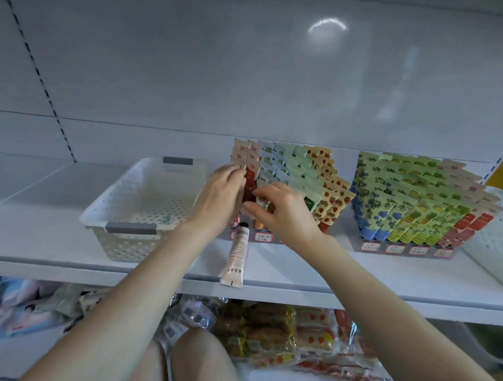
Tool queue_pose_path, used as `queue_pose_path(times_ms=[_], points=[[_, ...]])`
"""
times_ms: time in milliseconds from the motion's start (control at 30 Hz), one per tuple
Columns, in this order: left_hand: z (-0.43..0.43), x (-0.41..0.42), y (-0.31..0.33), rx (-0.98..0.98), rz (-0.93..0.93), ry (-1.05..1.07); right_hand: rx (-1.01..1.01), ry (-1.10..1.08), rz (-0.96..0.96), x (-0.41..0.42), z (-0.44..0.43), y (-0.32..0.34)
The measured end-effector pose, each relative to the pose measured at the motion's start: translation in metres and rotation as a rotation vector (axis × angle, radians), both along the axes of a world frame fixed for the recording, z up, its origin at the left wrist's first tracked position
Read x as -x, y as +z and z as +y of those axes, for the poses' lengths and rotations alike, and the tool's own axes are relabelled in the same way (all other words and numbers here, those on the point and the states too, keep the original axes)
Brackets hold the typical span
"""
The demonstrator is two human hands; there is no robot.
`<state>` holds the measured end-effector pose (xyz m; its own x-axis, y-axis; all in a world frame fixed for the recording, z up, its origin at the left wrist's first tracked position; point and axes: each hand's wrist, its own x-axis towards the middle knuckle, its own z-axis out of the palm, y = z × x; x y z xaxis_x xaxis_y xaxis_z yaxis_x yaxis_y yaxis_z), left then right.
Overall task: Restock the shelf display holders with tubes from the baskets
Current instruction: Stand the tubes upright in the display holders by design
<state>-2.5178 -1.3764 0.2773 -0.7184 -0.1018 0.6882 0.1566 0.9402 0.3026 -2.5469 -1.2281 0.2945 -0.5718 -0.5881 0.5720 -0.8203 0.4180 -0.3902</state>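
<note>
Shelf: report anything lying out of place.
One pale tube lies flat on the shelf before the left holder, not slotted in; its crimped end reaches the shelf's front edge.

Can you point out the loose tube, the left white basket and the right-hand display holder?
loose tube (pixel 237 252): head view, middle of its body.
left white basket (pixel 124 247): head view, front wall.
right-hand display holder (pixel 406 249): head view, front label strip.

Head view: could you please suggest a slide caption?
Right hand pinches a tube at the left display holder, left hand touching its rows; a spare tube lies on the shelf.
</note>
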Motion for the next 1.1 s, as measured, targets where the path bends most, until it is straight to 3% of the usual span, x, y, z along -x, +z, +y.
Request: queue_pose_path(times_ms=[333, 400, 533, 733, 1100], points=[[-0.004, -0.001, 0.001, 0.071, 0.024, -0.012, -0.07, 0.11, -0.038, -0.001, 0.002, -0.007], [-0.005, 0.0, 0.002, 0.068, 0.029, -0.027, -0.136, 0.072, 0.056, -0.002, 0.0, -0.007], [-0.007, 0.002, 0.001, 0.017, 0.09, -0.058, -0.026, -0.093, 0.182, 0.002, -0.007, 0.002], [-0.008, 0.005, 0.004, 0.004, 0.105, -0.073, -0.334, -0.357, 0.2, 0.009, -0.03, 0.025], [-0.009, 0.009, -0.001, -0.005, 0.139, -0.075, -0.476, -0.392, 0.148, 0.036, -0.051, 0.042]])
